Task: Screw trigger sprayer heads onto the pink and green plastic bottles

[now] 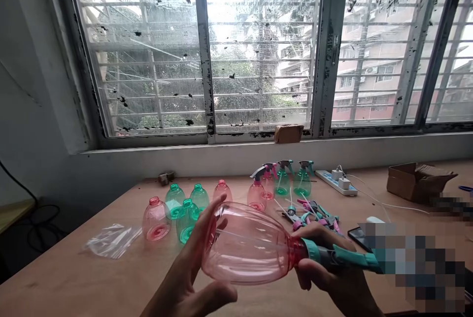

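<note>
Below the grip spreads the table [92, 287], and above it the pink bottle [247, 253] lies sideways between two hands! The left hand [197, 265] cups its base, fingers spread; the right hand [328, 263] closes around its neck. Beyond the grip stand green bottles [187, 221]; past the right knuckles, loose spray heads [320, 212]; at the neck, a teal spray head [353, 257]!
</note>
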Tool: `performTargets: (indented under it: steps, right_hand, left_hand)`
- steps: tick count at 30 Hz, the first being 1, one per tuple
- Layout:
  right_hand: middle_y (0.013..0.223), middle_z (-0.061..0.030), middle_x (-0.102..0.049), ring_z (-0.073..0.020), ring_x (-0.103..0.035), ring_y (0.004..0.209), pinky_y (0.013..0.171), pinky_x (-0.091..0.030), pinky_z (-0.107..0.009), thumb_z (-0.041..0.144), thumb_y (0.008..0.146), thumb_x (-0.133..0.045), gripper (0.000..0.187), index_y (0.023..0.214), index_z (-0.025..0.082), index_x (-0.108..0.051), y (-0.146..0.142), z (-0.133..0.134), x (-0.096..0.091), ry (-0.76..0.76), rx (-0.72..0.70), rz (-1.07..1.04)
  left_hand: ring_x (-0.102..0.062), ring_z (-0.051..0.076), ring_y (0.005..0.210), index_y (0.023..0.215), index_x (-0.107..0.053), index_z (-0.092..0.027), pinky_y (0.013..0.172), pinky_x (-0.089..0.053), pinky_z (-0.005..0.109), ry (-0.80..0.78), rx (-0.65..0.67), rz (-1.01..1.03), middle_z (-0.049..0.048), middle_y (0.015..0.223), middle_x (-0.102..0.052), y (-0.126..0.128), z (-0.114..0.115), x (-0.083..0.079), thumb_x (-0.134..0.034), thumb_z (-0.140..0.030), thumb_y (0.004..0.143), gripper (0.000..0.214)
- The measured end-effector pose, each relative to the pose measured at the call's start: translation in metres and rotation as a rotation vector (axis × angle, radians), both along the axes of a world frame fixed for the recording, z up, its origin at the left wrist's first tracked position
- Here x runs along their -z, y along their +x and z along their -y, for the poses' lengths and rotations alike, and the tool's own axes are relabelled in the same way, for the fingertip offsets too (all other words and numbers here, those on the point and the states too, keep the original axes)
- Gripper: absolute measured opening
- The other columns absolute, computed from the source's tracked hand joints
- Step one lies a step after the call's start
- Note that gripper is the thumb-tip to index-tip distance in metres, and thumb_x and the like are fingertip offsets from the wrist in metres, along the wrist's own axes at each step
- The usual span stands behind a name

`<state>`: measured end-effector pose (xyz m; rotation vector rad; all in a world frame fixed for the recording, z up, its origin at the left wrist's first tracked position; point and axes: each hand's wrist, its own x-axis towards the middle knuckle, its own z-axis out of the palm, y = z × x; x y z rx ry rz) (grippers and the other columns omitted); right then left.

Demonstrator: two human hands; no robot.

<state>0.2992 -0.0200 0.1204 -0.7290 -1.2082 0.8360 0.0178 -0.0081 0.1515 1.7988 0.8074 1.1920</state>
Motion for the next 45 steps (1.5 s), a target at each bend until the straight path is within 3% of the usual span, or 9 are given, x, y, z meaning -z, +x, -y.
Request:
performTargets:
  steps: [5, 11, 16, 20, 27, 30, 34, 40, 45]
  right_hand:
    - [0.048, 0.0007, -0.071, -0.0209, -0.068, 0.042, 0.044, -0.052, -0.028, 0.062, 0.074, -0.104, 0.045, 0.087, 0.023, -0.084, 0.001, -0.002, 0.0, 0.001, 0.014, 0.02]
    - [0.049, 0.0001, -0.072, -0.0193, -0.065, 0.041, 0.045, -0.051, -0.028, 0.06, 0.075, -0.104, 0.046, 0.089, 0.021, -0.083, 0.003, -0.005, 0.003, -0.005, -0.04, 0.012]
    - [0.053, 0.0013, -0.073, -0.0215, -0.07, 0.045, 0.047, -0.053, -0.028, 0.06, 0.078, -0.102, 0.044, 0.093, 0.023, -0.082, 0.003, -0.006, 0.01, 0.024, -0.034, 0.081]
    - [0.051, 0.0015, -0.072, -0.0197, -0.068, 0.043, 0.047, -0.051, -0.027, 0.06, 0.078, -0.102, 0.043, 0.092, 0.024, -0.082, 0.002, -0.005, 0.009, 0.031, 0.0, 0.09]
    - [0.049, 0.0001, -0.072, -0.0183, -0.063, 0.042, 0.048, -0.048, -0.027, 0.059, 0.073, -0.105, 0.045, 0.088, 0.022, -0.084, 0.0, -0.008, 0.004, -0.047, -0.054, -0.031]
    - [0.049, 0.0002, -0.072, -0.0164, -0.06, 0.04, 0.048, -0.045, -0.025, 0.059, 0.075, -0.105, 0.046, 0.09, 0.021, -0.084, 0.0, -0.011, 0.007, -0.038, -0.087, -0.06]
    - [0.049, 0.0, -0.071, -0.0157, -0.059, 0.04, 0.048, -0.045, -0.025, 0.061, 0.076, -0.103, 0.048, 0.092, 0.02, -0.083, 0.001, -0.014, 0.01, -0.034, -0.122, -0.081]
    - [0.049, 0.0005, -0.067, -0.0148, -0.056, 0.043, 0.049, -0.039, -0.025, 0.065, 0.068, -0.106, 0.057, 0.089, 0.017, -0.082, -0.001, -0.013, 0.004, -0.108, -0.106, 0.007]
    - [0.048, 0.0007, -0.066, -0.0151, -0.053, 0.042, 0.051, -0.035, -0.027, 0.07, 0.071, -0.102, 0.058, 0.09, 0.019, -0.084, 0.001, -0.017, 0.006, -0.055, -0.084, 0.042]
  left_hand:
    - [-0.039, 0.043, 0.169, 0.17, -0.046, -0.056, 0.14, -0.023, 0.06, 0.023, -0.093, -0.053, -0.0029, 0.183, -0.046, -0.002, -0.005, 0.002, -0.089, -0.073, 0.086, 0.096]
    - [-0.032, 0.039, 0.173, 0.174, -0.039, -0.053, 0.141, -0.022, 0.058, 0.153, -0.104, -0.099, -0.0018, 0.187, -0.037, -0.002, -0.002, 0.005, -0.089, -0.056, 0.095, 0.093]
    - [-0.029, 0.039, 0.174, 0.176, -0.036, -0.052, 0.14, -0.024, 0.055, 0.137, -0.03, -0.019, -0.0017, 0.19, -0.029, 0.006, -0.001, 0.003, -0.081, -0.078, 0.091, 0.099]
    - [-0.034, 0.038, 0.172, 0.171, -0.048, -0.049, 0.139, -0.029, 0.052, 0.107, -0.047, 0.045, -0.0034, 0.189, -0.031, 0.009, -0.007, 0.003, -0.066, -0.078, 0.1, 0.079]
    - [-0.039, 0.038, 0.17, 0.167, -0.047, -0.06, 0.139, -0.029, 0.056, 0.078, -0.135, -0.035, -0.0059, 0.18, -0.05, 0.005, -0.007, 0.008, -0.084, -0.067, 0.094, 0.083]
    - [-0.042, 0.037, 0.169, 0.169, -0.043, -0.059, 0.139, -0.033, 0.051, 0.158, -0.107, -0.007, -0.0049, 0.183, -0.045, 0.006, -0.005, 0.009, -0.087, -0.06, 0.095, 0.086]
    - [-0.04, 0.039, 0.169, 0.172, -0.041, -0.056, 0.139, -0.027, 0.056, 0.231, -0.09, -0.057, -0.0017, 0.186, -0.04, 0.006, -0.011, 0.007, -0.084, -0.058, 0.098, 0.086]
    - [-0.065, 0.04, 0.151, 0.174, -0.038, -0.052, 0.125, -0.055, 0.053, 0.326, -0.181, -0.134, 0.0051, 0.168, -0.065, 0.002, -0.022, 0.014, -0.086, -0.05, 0.098, 0.09]
    - [-0.069, 0.038, 0.148, 0.173, -0.038, -0.051, 0.124, -0.057, 0.052, 0.373, -0.267, -0.131, 0.0058, 0.167, -0.066, 0.008, -0.022, 0.022, -0.082, -0.05, 0.101, 0.085]
